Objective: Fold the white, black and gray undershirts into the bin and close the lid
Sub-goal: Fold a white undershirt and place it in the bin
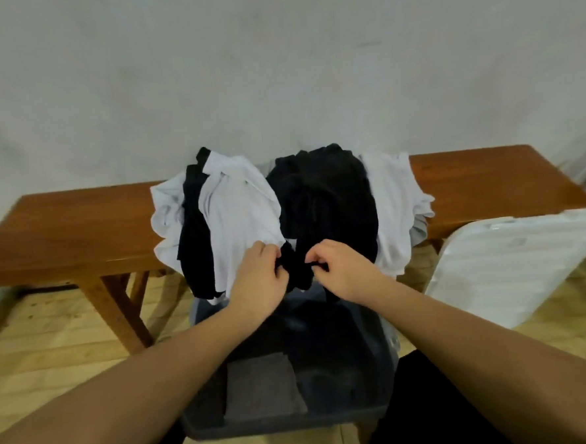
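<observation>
A: Where is the black cotton undershirt found relative to the hands?

B: It is draped over the front edge of the long brown wooden bench, in the middle of the pile. Its lower hem is pinched by both hands: the left hand is curled on the hem's left side, the right hand on its right side, with a bunch of dark fabric held between them, just above the bin.

A: And the other garments?

B: A white undershirt is laid just left of the black one, touching the left hand's knuckles. A second black piece is seen hanging beside it. Another white undershirt is spread on the right, with a gray edge showing under it.

A: What is seen in the bin?

B: The dark gray plastic bin is set on the floor below the hands. A folded gray undershirt is laid at its near left; dark folded cloth beside it cannot be told apart clearly.

A: The lid?

B: The white ribbed plastic lid is leaned against the bench on the right, well apart from the bin's opening.
</observation>
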A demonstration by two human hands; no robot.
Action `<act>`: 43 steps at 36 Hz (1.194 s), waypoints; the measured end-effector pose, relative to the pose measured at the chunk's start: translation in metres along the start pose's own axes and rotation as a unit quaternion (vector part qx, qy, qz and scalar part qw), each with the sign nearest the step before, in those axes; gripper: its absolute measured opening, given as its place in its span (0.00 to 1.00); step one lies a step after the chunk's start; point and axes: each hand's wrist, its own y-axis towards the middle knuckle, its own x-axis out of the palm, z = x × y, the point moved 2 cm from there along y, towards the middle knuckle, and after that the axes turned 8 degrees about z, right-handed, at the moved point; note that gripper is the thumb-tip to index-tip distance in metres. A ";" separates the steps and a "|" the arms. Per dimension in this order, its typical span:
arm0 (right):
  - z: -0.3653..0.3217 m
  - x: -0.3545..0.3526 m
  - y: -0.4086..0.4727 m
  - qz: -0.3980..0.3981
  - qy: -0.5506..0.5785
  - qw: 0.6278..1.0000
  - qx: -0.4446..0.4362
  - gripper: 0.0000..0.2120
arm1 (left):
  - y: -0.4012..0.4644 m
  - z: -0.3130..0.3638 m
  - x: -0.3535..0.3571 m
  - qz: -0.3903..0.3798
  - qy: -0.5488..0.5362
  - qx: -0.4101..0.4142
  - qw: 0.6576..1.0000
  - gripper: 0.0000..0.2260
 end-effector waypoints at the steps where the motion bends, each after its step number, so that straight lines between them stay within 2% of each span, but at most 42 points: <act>1: -0.006 0.003 0.009 0.013 -0.006 1.000 -0.025 0.12 | 0.004 -0.009 -0.003 0.016 0.035 0.016 0.999 0.09; 4: -0.019 0.016 0.031 0.028 -0.069 0.994 -0.085 0.19 | 0.008 -0.035 -0.004 -0.015 0.134 -0.001 0.991 0.17; 7: -0.026 0.028 0.053 0.032 -0.140 0.982 -0.121 0.25 | 0.008 -0.048 0.002 -0.055 0.186 -0.024 0.981 0.32; 11: -0.024 0.042 0.079 -0.034 -0.211 0.969 -0.120 0.31 | 0.015 -0.051 0.009 -0.099 0.217 -0.026 0.971 0.38; 13: -0.023 0.049 0.085 -0.057 -0.214 0.970 -0.102 0.29 | 0.019 -0.053 0.013 -0.102 0.218 -0.027 0.970 0.37; 15: -0.024 0.055 0.088 -0.043 -0.202 0.975 -0.081 0.25 | 0.024 -0.056 0.012 -0.091 0.210 -0.019 0.973 0.35; 22: -0.029 0.058 0.094 -0.018 -0.120 0.993 -0.008 0.18 | 0.034 -0.064 0.008 -0.085 0.171 -0.008 0.982 0.19; 26: -0.048 0.039 0.096 0.003 -0.135 0.991 -0.023 0.14 | 0.036 -0.059 -0.009 -0.085 0.048 -0.050 0.994 0.10; 28: -0.062 0.024 0.099 0.056 -0.143 0.987 -0.049 0.13 | 0.038 -0.054 -0.026 -0.070 -0.011 -0.099 0.993 0.02; 31: -0.088 0.002 0.104 0.097 -0.110 0.987 -0.069 0.13 | 0.046 -0.047 -0.059 -0.005 -0.022 -0.137 0.990 0.10; 35: -0.131 -0.036 0.110 0.118 -0.048 0.990 -0.067 0.14 | 0.069 -0.032 -0.120 0.065 -0.050 -0.186 0.979 0.06; 40: -0.177 -0.090 0.118 0.150 0.062 0.985 -0.062 0.15 | 0.095 -0.012 -0.201 0.113 -0.019 -0.121 0.986 0.06; 43: -0.198 -0.118 0.122 0.178 0.100 0.976 -0.072 0.15 | 0.106 0.000 -0.239 0.115 0.025 -0.116 0.986 0.06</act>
